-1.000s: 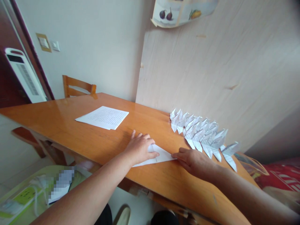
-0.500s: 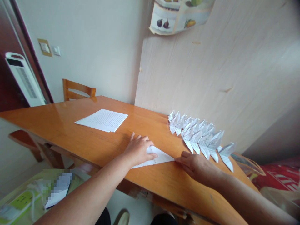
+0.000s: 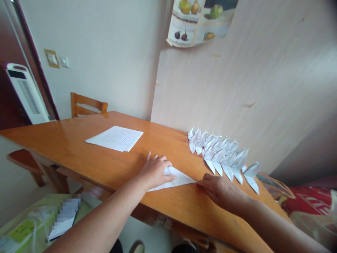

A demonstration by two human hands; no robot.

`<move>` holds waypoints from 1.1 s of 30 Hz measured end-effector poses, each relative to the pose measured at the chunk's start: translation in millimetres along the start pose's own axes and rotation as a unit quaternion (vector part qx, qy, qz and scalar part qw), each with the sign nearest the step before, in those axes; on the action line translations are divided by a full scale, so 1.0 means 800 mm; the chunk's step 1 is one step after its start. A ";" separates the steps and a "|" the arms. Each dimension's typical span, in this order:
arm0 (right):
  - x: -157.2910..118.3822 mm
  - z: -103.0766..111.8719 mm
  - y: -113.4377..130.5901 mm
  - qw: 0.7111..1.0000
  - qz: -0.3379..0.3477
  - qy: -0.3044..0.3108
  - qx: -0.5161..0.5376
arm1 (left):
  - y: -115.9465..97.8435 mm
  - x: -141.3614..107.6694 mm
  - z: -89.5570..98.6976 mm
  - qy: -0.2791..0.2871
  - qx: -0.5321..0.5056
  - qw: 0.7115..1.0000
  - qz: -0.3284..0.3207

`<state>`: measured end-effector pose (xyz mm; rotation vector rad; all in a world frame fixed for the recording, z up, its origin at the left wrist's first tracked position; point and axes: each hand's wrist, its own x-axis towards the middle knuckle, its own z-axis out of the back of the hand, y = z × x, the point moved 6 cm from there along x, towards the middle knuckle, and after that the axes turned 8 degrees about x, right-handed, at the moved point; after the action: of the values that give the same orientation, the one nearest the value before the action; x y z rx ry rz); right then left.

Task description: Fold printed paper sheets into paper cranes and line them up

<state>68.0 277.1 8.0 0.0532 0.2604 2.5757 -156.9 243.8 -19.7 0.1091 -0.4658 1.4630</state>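
Note:
A folded sheet of white paper [image 3: 181, 177] lies on the wooden table [image 3: 126, 172], narrowing to a sharp point on the right. My left hand [image 3: 158, 172] rests flat over its wide end with the fingers spread, covering part of it. At the sharp tip, my right hand [image 3: 214, 186] has its fingers pressed together, pinching the paper's end. Beyond my right hand stand several folded paper pieces [image 3: 221, 153] with printed or written lines, set close together in rows. One such folded piece [image 3: 252, 175] stands slightly apart at the near right end.
A stack of lined sheets [image 3: 116, 138] lies at the table's far left. A wooden chair [image 3: 88, 105] stands behind the table. Low at left, a green power strip [image 3: 25, 228] and cables sit on a surface below table height. A red bag [image 3: 310, 199] is beyond the right edge.
The whole view has tilted up slightly, so everything sits a little lower. Both hands keep nearly the same places on the folded paper.

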 end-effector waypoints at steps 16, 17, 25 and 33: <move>0.053 0.004 -0.011 0.961 -0.065 -0.183 0.198 | 0.005 -0.003 0.007 -0.048 -0.041 0.998 0.029; 0.064 0.004 -0.011 0.954 -0.078 -0.188 0.222 | 0.007 -0.003 0.007 -0.052 -0.050 0.997 0.036; 0.120 -0.013 -0.010 0.927 -0.080 -0.219 0.294 | 0.028 -0.003 0.011 -0.111 -0.104 0.985 0.085; 0.104 -0.026 -0.003 0.951 -0.008 -0.199 0.236 | 0.053 -0.003 0.012 -0.177 -0.214 0.950 0.144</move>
<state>-3.7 319.3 -14.5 0.7307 0.7060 2.3622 -200.6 243.4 -21.0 -0.0472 -1.1214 1.5979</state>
